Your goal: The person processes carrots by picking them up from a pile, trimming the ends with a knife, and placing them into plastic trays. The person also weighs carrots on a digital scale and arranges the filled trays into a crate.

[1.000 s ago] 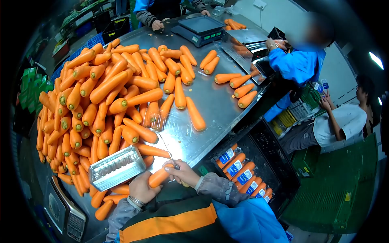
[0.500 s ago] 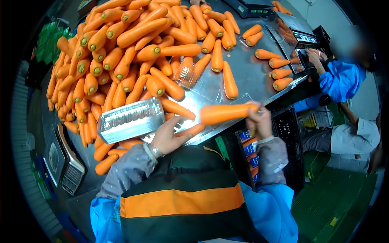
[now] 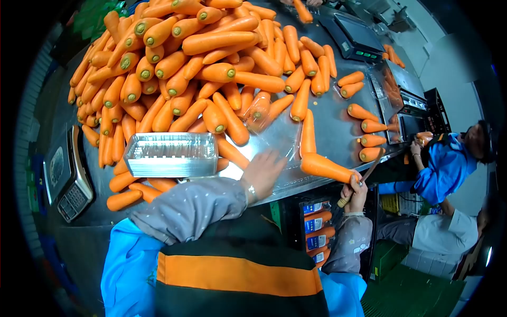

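Observation:
My right hand (image 3: 356, 194) is closed around the narrow end of a large carrot (image 3: 328, 168) and also holds a knife (image 3: 372, 170), its blade pointing up and to the right. The carrot's thick end points left. My left hand (image 3: 265, 173) lies with fingers spread over the metal table edge, near a clear plastic tray (image 3: 289, 170); it holds nothing. Left of it stands a stack of clear trays (image 3: 171, 155). Behind the stack rises a big pile of carrots (image 3: 174, 63).
A scale (image 3: 68, 177) stands at the left, another scale (image 3: 353, 39) at the back right. Below my right hand is a black crate with packed, labelled carrots (image 3: 316, 224). A co-worker in blue (image 3: 441, 171) handles carrots at the right; another person's hands show at the top.
My left hand has moved right, from beside the tray stack to the clear tray, and its fingers have spread. The carrot in my right hand has shifted right and down; the knife now shows. The view has shifted.

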### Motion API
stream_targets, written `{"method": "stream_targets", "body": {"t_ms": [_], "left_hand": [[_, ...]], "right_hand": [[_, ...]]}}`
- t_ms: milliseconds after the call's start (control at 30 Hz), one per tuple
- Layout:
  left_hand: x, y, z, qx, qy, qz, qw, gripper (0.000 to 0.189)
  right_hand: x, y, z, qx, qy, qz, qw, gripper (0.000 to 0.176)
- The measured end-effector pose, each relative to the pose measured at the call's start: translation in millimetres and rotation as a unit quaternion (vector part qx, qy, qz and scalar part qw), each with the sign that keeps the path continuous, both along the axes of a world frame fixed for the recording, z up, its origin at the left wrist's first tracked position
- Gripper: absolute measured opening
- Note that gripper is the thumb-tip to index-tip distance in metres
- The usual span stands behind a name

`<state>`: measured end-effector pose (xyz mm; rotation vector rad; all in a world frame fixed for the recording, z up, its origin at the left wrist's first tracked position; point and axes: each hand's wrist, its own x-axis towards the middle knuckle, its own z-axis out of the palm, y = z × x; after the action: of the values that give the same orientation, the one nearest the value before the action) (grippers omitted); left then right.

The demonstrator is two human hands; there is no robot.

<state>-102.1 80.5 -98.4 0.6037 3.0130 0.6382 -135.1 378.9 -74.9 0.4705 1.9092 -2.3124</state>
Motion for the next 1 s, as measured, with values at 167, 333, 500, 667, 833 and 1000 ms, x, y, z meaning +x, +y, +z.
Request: {"method": "stream_targets", "body": {"t_ms": [167,333,500,667,833,1000], "left_hand": [[-69,-20,-20,-0.215,0.227,-0.004,0.950,0.024],[-64,-23,14,-0.186,0.091,-0.085,0.975,0.007],[-46,6,34,-0.226,-0.102,-0.057,0.967,0.012],[-55,14,38,-0.208,-0.066,-0.032,0.975,0.013],[-73,38,-19,-0.146,0.020,-0.012,0.989,0.009],[-80,61,-68,0.006,-0.027,0.003,1.000,0.020]], "right_hand": [[6,16,-6,-0.039,0.028,-0.007,0.999,0.030],[9,27,-12,-0.038,0.003,-0.030,0.999,0.028],[-16,-1,-14,0.168,0.040,0.027,0.985,0.025],[-69,-7,-22,0.232,0.123,-0.023,0.965,0.022],[-83,11,-5,0.272,0.170,-0.094,0.943,0.024],[-78,-9,16,0.186,0.193,-0.062,0.961,0.026]]}}
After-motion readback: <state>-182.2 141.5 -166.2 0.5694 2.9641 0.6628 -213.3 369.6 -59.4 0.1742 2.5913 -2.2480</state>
